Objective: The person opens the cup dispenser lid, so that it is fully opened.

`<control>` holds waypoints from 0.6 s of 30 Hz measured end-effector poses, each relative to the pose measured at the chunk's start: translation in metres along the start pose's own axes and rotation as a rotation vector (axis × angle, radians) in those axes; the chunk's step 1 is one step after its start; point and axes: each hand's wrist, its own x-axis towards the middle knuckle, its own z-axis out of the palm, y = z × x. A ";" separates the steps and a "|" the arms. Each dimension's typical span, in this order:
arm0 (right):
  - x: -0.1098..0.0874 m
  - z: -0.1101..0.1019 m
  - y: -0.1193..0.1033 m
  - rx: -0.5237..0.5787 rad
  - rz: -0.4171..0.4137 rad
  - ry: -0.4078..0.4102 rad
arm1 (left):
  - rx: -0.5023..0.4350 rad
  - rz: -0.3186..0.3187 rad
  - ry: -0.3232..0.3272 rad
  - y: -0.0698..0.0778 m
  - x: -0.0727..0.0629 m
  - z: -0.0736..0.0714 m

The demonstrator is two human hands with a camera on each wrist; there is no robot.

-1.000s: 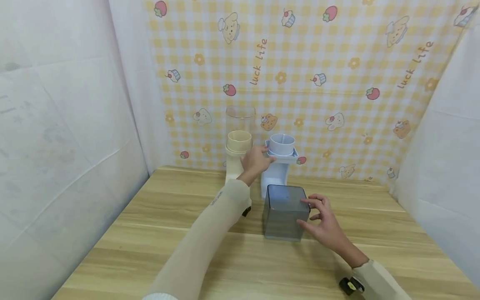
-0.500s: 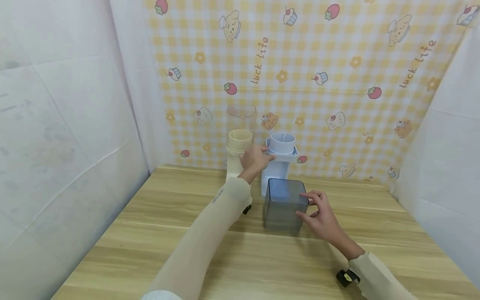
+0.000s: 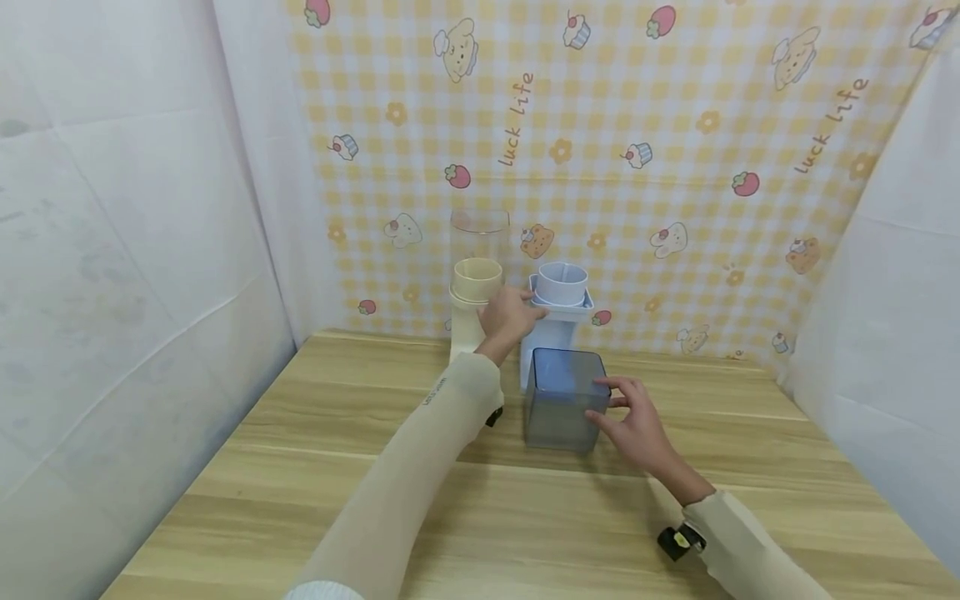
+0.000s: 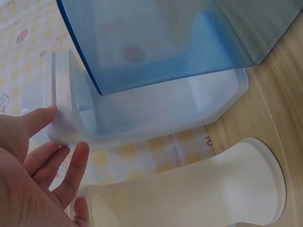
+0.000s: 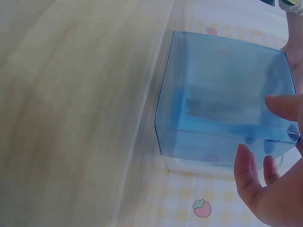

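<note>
Box glossy plastic (smooth, see-through); pale-blue stand smooth plastic; tabletop wood-grained; backdrop cloth.

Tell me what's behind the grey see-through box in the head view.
Behind the box is the light-blue stand, its cup and upper column showing above. The box covers most of the lower column and foot there.

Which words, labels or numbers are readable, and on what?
"luck life": checked cloth, twice in the head view.
Other cloth lettering: too blurred or cut off.
Left sleeve: lettering too small.
Right black wrist device: yellow marking, too small.
Translucent box, blue stand, cream stand: nothing readable.
</note>
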 end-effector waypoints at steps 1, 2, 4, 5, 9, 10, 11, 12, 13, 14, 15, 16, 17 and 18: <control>0.001 0.000 0.000 0.000 0.005 -0.002 | -0.005 0.003 0.000 0.000 0.000 0.000; 0.003 0.001 0.000 0.001 0.014 -0.006 | -0.008 0.003 -0.001 -0.001 0.001 -0.001; 0.005 0.001 0.000 0.008 0.018 -0.010 | -0.017 0.004 0.000 -0.002 0.001 0.000; 0.007 0.001 0.000 0.010 0.020 -0.013 | -0.023 0.006 0.003 -0.002 0.001 0.000; 0.011 0.001 0.000 0.008 0.012 -0.016 | -0.061 0.002 0.017 -0.005 0.002 0.002; 0.012 0.000 0.001 0.007 0.011 -0.016 | -0.071 0.000 0.017 -0.005 0.002 0.002; 0.012 0.000 0.001 0.008 0.015 -0.015 | -0.081 -0.003 0.015 -0.006 0.002 0.002; 0.013 0.000 0.002 0.009 0.017 -0.016 | -0.088 -0.006 0.012 -0.007 0.002 0.003; 0.013 0.000 0.002 0.016 0.027 -0.018 | -0.093 -0.007 0.010 -0.007 0.002 0.003; 0.013 0.000 0.003 0.022 0.034 -0.021 | -0.098 -0.009 0.007 -0.008 0.002 0.003; 0.014 0.000 0.003 0.029 0.040 -0.023 | -0.103 -0.011 0.006 -0.009 0.001 0.003; 0.014 0.000 0.004 0.035 0.047 -0.028 | -0.109 -0.014 0.006 -0.009 0.002 0.004; 0.014 0.001 0.004 0.041 0.053 -0.031 | -0.116 -0.014 0.007 -0.009 0.001 0.004; 0.015 0.001 0.005 0.045 0.054 -0.035 | -0.122 -0.014 0.009 -0.010 0.001 0.004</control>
